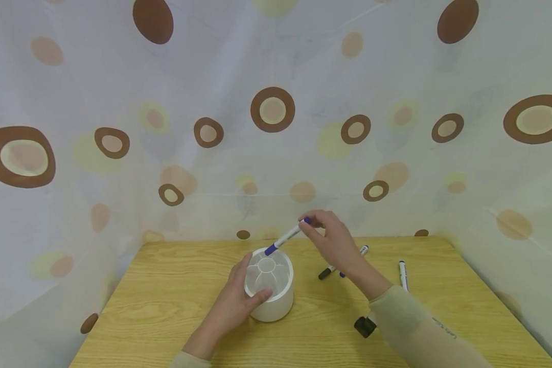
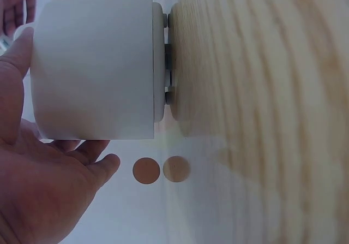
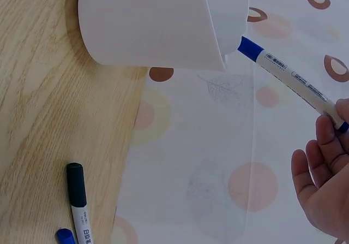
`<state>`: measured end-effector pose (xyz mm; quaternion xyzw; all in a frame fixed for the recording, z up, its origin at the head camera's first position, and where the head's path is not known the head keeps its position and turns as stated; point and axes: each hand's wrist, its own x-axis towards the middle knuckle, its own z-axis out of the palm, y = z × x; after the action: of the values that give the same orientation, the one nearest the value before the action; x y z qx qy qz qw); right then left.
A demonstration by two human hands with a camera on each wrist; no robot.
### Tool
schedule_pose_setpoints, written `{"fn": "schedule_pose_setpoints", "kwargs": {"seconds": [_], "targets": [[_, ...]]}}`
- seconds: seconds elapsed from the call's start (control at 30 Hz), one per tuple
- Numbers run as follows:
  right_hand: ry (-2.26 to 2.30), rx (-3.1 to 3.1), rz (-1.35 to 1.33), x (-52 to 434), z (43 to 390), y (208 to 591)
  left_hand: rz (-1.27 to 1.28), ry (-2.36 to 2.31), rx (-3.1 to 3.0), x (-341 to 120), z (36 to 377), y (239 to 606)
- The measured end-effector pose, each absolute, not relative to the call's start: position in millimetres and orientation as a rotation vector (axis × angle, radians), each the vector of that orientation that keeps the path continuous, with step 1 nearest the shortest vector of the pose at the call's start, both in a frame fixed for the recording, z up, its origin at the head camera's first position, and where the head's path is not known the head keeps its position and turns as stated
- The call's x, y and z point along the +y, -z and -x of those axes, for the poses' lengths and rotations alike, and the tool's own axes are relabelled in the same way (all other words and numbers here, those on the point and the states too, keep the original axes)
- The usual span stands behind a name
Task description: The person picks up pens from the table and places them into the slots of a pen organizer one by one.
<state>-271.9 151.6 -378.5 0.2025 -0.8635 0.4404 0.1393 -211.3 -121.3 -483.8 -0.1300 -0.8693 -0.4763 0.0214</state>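
White and round, the holder [image 1: 278,308] stands upright on the wooden table [image 1: 165,301], its inside split by thin dividers into compartments around a central ring. The left hand [image 1: 234,301] grips it, thumb over the near rim and fingers curved around the wall's left side. The right hand [image 1: 333,240] pinches the upper end of a tilted marker [image 1: 287,237] between thumb and fingertips, its blue cap at the holder's far rim, whether touching I cannot tell.

Wood-grained tabletop [image 1: 156,312] before pale sheeting [image 1: 299,158] with brown ovals [image 1: 153,20]
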Motion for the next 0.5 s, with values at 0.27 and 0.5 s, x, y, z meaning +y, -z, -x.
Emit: {"fn": "schedule_pose_setpoints", "kwargs": {"seconds": [0.27,0.5], "targets": [[-1.240,-2.542,-0.596,138,272,381,0.406,1.470,-2.698,-121,211,483],[-1.235,-2.559,-0.622,127,272,386,0.412,1.473,-2.693,-121,211,483]]}}
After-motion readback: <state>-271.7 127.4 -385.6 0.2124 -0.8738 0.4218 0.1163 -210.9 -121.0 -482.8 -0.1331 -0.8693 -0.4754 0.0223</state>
